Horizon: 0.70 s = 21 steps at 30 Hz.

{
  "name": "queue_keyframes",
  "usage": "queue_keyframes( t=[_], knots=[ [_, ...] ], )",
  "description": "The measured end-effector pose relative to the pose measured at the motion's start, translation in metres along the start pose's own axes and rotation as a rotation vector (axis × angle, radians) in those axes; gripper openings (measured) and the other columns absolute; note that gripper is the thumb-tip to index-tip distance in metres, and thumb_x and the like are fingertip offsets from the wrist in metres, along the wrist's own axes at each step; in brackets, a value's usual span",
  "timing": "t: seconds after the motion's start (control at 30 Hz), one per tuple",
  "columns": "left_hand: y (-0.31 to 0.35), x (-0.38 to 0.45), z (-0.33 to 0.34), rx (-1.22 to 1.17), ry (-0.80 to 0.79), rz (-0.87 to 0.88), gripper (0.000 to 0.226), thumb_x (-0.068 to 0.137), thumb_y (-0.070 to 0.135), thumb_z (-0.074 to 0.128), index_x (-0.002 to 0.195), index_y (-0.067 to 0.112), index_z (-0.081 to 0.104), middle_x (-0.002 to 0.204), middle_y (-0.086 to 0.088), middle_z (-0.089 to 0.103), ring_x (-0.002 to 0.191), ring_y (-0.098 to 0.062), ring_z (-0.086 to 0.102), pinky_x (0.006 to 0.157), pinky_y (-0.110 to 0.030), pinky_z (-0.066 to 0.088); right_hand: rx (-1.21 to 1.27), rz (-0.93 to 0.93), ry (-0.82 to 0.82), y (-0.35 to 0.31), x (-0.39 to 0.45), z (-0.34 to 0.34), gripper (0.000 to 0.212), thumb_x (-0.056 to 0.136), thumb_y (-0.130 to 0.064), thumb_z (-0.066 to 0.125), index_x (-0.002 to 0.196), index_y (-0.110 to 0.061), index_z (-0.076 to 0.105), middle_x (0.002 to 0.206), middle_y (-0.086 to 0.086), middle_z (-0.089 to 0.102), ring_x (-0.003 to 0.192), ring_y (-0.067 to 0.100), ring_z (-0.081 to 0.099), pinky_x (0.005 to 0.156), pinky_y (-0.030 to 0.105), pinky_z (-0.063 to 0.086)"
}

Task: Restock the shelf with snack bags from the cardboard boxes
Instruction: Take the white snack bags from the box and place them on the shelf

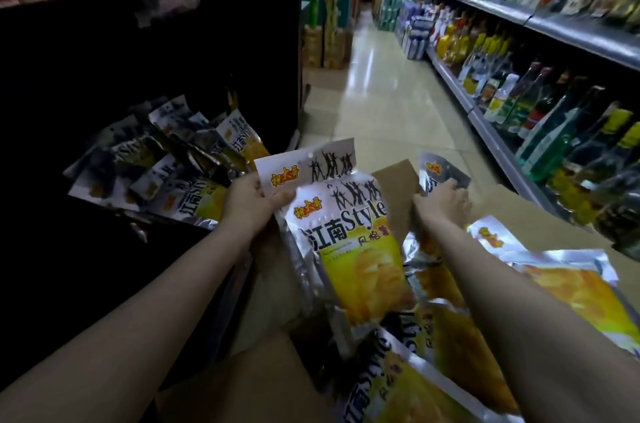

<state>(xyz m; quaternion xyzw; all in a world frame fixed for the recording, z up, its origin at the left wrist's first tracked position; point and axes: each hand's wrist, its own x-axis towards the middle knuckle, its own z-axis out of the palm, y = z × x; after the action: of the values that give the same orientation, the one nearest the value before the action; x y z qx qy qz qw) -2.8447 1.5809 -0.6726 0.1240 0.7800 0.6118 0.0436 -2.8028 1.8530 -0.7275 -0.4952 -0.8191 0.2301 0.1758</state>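
left shelf (149,51) v. dark; aisle floor (377,83) bright w/ glare; edges warped, bottles (554,117) blurry.

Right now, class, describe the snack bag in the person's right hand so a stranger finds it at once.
Start at the open cardboard box on the aisle floor. Above its far edge, the right hand pinches one snack bag. Unlike its neighbours, it is lifted clear, showing its silver top.

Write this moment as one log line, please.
left hand: holds two snack bags | right hand: grips another bag | cardboard box: open
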Motion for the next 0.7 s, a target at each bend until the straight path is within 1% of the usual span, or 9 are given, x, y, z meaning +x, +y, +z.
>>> queue_keyframes(
  t=[0.1,0.2,0.27,0.33,0.4,0.43,0.53,0.63,0.7],
  knots=[
    [-0.011,-0.002,-0.006,-0.045,0.038,-0.047,0.028,0.083,0.002,0.066,0.11,-0.001,0.062,0.099,-0.006,0.064,0.087,-0.019,0.062,0.071,-0.023,0.05,-0.011,-0.192,0.111,0.007,-0.004,-0.01,0.024,0.089,-0.014,0.05,0.103,0.002,0.059,0.109,0.024,0.059,0.103,0.041,0.053,0.078,0.041,0.042],
    [-0.011,-0.015,-0.016,-0.083,0.085,-0.028,0.024,0.084,0.003,0.065,0.108,0.0,0.064,0.099,-0.007,0.065,0.089,-0.02,0.063,0.069,-0.025,0.05,0.11,-0.43,0.214,-0.015,-0.027,-0.046,0.025,0.09,-0.015,0.046,0.089,0.004,0.062,0.093,0.027,0.06,0.086,0.043,0.055,0.061,0.034,0.029],
    [-0.006,-0.027,-0.026,-0.107,0.123,-0.006,0.016,0.085,0.005,0.064,0.101,0.002,0.065,0.092,-0.006,0.067,0.08,-0.018,0.064,0.064,-0.023,0.049,0.206,-0.654,0.219,-0.039,-0.057,-0.072,0.024,0.085,-0.014,0.046,0.091,0.0,0.065,0.093,0.022,0.06,0.084,0.039,0.055,0.062,0.029,0.025],
    [0.003,-0.035,-0.044,-0.14,0.182,0.006,0.005,0.086,0.008,0.065,0.089,0.004,0.065,0.074,-0.003,0.065,0.062,-0.011,0.06,0.054,-0.018,0.047,0.34,-0.845,0.156,-0.07,-0.094,-0.089,0.028,0.079,-0.012,0.047,0.096,-0.005,0.068,0.096,0.017,0.061,0.083,0.03,0.056,0.064,0.023,0.025],
    [0.012,-0.04,-0.071,-0.159,0.279,0.007,0.013,0.087,0.01,0.064,0.076,0.006,0.06,0.06,-0.003,0.056,0.048,-0.008,0.055,0.044,-0.017,0.042,0.456,-0.98,0.059,-0.104,-0.134,-0.092,0.032,0.076,-0.012,0.046,0.098,-0.008,0.069,0.095,0.015,0.061,0.082,0.026,0.056,0.063,0.019,0.024],
    [0.014,-0.042,-0.087,-0.181,0.332,0.01,0.014,0.088,0.01,0.064,0.075,0.007,0.059,0.061,-0.005,0.056,0.048,-0.008,0.055,0.046,-0.018,0.044,0.481,-1.029,0.04,-0.121,-0.152,-0.088,0.033,0.076,-0.013,0.046,0.099,-0.01,0.07,0.095,0.014,0.06,0.083,0.028,0.056,0.062,0.02,0.024],
    [0.011,-0.044,-0.141,-0.249,0.528,0.041,0.002,0.086,0.009,0.065,0.088,0.008,0.064,0.079,-0.004,0.065,0.065,-0.009,0.063,0.063,-0.025,0.051,0.526,-1.162,0.008,-0.167,-0.202,-0.06,0.038,0.082,-0.019,0.042,0.11,-0.014,0.067,0.097,0.011,0.06,0.09,0.03,0.054,0.067,0.026,0.032],
    [-0.004,-0.045,-0.185,-0.172,0.726,0.07,0.027,0.085,0.02,0.068,0.107,0.005,0.063,0.097,-0.007,0.063,0.089,-0.017,0.061,0.076,-0.031,0.047,0.556,-1.225,-0.066,-0.203,-0.248,-0.021,0.039,0.088,-0.022,0.04,0.117,-0.01,0.064,0.107,0.011,0.061,0.101,0.031,0.055,0.078,0.034,0.046],
    [-0.022,-0.042,-0.206,-0.12,0.808,0.063,0.026,0.086,0.021,0.066,0.108,0.006,0.062,0.097,-0.005,0.058,0.091,-0.018,0.055,0.077,-0.032,0.042,0.504,-1.258,-0.09,-0.219,-0.272,0.015,0.037,0.09,-0.021,0.043,0.12,-0.008,0.061,0.112,0.013,0.061,0.106,0.033,0.056,0.077,0.037,0.051]
  ],
)
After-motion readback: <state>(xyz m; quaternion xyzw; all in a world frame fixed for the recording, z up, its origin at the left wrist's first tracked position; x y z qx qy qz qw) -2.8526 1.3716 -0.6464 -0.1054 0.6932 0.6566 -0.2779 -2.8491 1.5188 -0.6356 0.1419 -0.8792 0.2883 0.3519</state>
